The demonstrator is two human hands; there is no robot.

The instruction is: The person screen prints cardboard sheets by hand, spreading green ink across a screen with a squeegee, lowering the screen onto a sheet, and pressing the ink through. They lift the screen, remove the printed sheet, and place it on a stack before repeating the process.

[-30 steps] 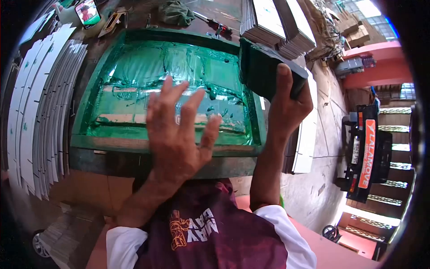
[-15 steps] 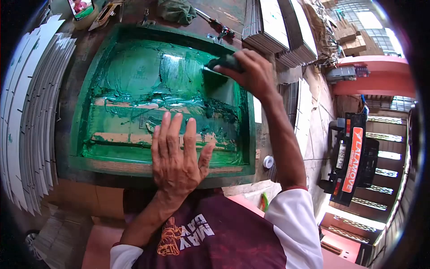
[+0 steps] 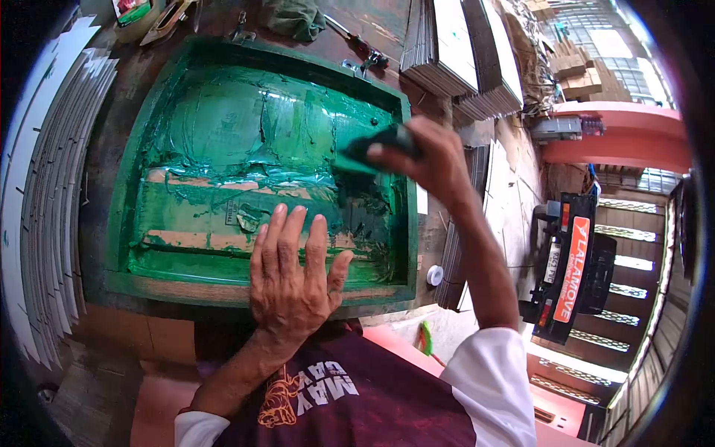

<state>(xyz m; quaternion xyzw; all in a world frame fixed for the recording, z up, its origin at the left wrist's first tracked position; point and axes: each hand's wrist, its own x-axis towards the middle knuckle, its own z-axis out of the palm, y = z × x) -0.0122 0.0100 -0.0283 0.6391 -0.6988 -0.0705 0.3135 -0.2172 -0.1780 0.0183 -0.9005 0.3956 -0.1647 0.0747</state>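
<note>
A green wooden frame (image 3: 115, 216) with a screen smeared in wet green ink lies on the table. My left hand (image 3: 293, 279) rests with its fingers spread over the frame's near edge, and nothing is in it. The fingers of my right hand (image 3: 432, 155) are wrapped round a dark squeegee (image 3: 365, 153) with green ink on it, above the right part of the screen. Motion blurs this hand and the tool. Thick ink (image 3: 261, 173) lies in a ridge across the middle of the screen.
Stacks of flat boards stand at the left (image 3: 56, 171) and at the upper right (image 3: 454, 45). Beyond the frame are a dark cloth (image 3: 292, 18) and a metal clamp (image 3: 369, 58). A white roll (image 3: 434, 275) lies right of the frame.
My right hand has moved slightly nearer to me with the squeegee, which is now tilted differently. My left hand stays at the near edge. The view has shifted a little.
</note>
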